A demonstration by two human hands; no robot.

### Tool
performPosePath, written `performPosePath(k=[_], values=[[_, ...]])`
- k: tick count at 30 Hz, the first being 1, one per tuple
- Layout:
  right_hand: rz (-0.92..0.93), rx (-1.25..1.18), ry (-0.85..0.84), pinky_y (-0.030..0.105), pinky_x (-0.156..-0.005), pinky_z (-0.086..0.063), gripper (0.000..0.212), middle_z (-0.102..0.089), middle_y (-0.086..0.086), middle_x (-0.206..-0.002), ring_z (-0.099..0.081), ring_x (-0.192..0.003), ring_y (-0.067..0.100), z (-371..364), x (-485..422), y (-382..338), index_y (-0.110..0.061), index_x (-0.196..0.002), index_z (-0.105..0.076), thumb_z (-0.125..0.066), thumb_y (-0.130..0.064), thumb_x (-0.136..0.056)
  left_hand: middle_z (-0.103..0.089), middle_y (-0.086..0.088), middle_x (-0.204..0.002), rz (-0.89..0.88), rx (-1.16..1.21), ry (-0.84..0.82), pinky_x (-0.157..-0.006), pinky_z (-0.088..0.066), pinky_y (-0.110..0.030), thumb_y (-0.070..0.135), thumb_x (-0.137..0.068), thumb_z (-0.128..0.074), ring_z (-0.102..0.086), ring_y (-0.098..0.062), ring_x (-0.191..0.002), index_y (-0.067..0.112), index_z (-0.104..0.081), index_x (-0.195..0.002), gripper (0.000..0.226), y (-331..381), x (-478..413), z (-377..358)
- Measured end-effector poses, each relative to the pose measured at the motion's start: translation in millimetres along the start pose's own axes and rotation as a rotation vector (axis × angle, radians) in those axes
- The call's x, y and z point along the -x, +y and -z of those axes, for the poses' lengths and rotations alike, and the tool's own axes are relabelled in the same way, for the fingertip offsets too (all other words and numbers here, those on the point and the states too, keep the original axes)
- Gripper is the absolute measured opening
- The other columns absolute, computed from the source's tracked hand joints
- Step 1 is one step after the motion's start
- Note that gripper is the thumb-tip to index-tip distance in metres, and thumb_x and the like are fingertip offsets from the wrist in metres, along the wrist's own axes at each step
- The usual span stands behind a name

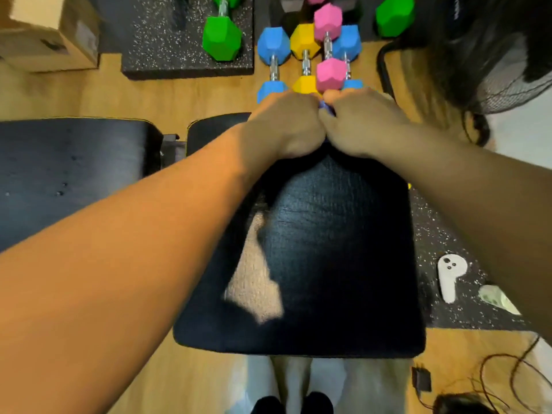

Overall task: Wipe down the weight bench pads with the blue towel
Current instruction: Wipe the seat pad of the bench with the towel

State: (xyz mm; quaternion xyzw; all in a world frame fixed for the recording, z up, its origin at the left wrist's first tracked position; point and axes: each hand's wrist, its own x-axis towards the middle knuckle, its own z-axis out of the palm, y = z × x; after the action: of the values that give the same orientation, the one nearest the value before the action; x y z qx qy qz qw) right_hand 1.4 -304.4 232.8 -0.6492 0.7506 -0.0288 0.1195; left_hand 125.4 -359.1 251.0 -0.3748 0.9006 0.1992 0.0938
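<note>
Fingers (303,100) of the left hand (286,127) and right hand (361,124) curl tight around the blue towel (326,108), bunched small between them at the far end of the black bench pad (334,234). Soft, light cloth, I'd say, and best gripped wadded. No readable writing anywhere.

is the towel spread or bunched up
Bunched up: only a sliver of blue towel shows between the curled left hand and right hand.
</note>
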Motion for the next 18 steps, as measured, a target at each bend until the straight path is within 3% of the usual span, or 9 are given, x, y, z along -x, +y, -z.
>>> performPosePath(k=[4,7,10,13,16,18], values=[[-0.115,-0.076,0.043,0.044,-0.088,-0.04,0.038,-0.052,0.023,-0.124,-0.048,-0.115,0.04,-7.1,22.6,48.3,-0.012,-0.118,-0.048,-0.03,-0.04,-0.098,-0.058,-0.02,-0.123,-0.067,-0.093,0.026,-0.09,-0.04,-0.041,0.018,-0.094,-0.037,-0.052,-0.037,-0.113,0.003,-0.052,-0.116,0.03,55.3,-16.4,-8.3],[-0.228,-0.315,0.045,0.038,-0.075,-0.033,0.037,-0.052,0.029,-0.124,-0.05,-0.111,0.042,-8.7,52.0,63.9,-0.007,-0.129,-0.04,-0.032,-0.03,-0.101,-0.054,-0.021,-0.125,-0.154,-0.204,0.061,-0.094,-0.035,-0.042,0.022,-0.095,-0.036,-0.05,-0.037,-0.115,0.001,-0.048,-0.12,0.035,83.0,-22.0,-21.3],[-0.308,-0.539,0.063,0.038,-0.083,-0.037,0.044,-0.054,0.026,-0.127,-0.052,-0.113,0.04,-16.1,90.1,54.3,-0.01,-0.144,-0.029,-0.032,-0.021,-0.102,-0.02,-0.031,-0.151,-0.171,-0.314,0.096,-0.116,-0.01,-0.051,0.025,-0.096,-0.029,-0.016,-0.042,-0.142,-0.006,-0.019,-0.144,0.058,94.7,-2.2,-45.2],[-0.242,-0.752,0.115,0.026,-0.099,-0.038,0.048,-0.046,0.007,-0.144,-0.048,-0.125,0.019,-30.9,156.1,34.1,-0.017,-0.148,-0.024,-0.033,-0.021,-0.101,0.001,-0.033,-0.153,-0.145,-0.309,0.151,-0.117,-0.003,-0.055,0.021,-0.097,-0.015,0.004,-0.047,-0.143,-0.007,-0.002,-0.148,0.059,114.1,62.2,-81.8],[-0.204,-0.814,0.069,0.004,-0.106,-0.016,0.056,-0.016,-0.01,-0.155,-0.019,-0.136,-0.012,-49.9,242.8,5.9,-0.027,-0.149,-0.007,-0.023,-0.046,-0.099,0.002,-0.037,-0.151,-0.117,-0.252,0.039,-0.114,-0.008,-0.059,0.015,-0.095,0.0,0.009,-0.052,-0.14,-0.01,-0.006,-0.146,0.057,141.5,144.7,-113.7],[-0.246,-0.803,0.019,0.007,-0.11,-0.015,0.06,-0.015,-0.009,-0.156,-0.016,-0.14,-0.008,-57.8,276.8,-3.3,-0.03,-0.151,-0.005,-0.013,-0.055,-0.097,-0.009,-0.039,-0.15,-0.137,-0.222,0.007,-0.113,-0.011,-0.062,0.015,-0.098,-0.004,0.001,-0.054,-0.14,-0.012,-0.017,-0.144,0.055,151.0,177.7,-126.8]])
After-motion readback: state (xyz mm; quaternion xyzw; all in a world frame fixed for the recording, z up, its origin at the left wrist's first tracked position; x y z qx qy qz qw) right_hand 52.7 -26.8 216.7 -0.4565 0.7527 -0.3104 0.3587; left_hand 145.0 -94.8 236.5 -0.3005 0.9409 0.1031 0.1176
